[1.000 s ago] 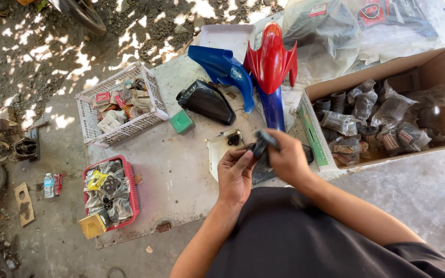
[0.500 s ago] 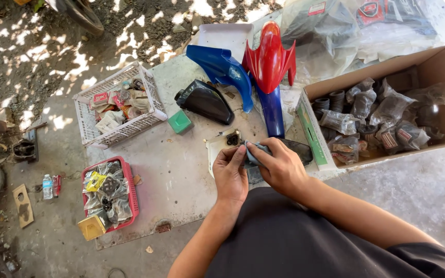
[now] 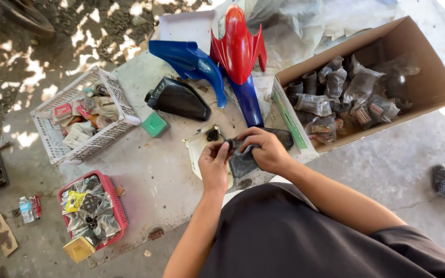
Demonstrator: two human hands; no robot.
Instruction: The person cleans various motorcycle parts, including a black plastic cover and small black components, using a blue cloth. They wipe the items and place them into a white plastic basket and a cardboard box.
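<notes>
Over cream panel (image 3: pixel 195 150) — both hands (image 3: pixel 240 154) cupped

Red fender (image 3: pixel 238 44), blue fender (image 3: pixel 189 62), green box (image 3: pixel 155 125).

We have a single view, worn on the head, looking steeply down past the dark shirt onto a concrete slab (image 3: pixel 150 170) on the ground. It sits close above the hands at centre frame; a cardboard box (image 3: pixel 428 77) lies at two o'clock, a white basket (image 3: pixel 52 144) at ten.

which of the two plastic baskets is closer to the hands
The red basket, at lower left holding bagged parts; the white basket of small packets sits farther up the slab.
</notes>
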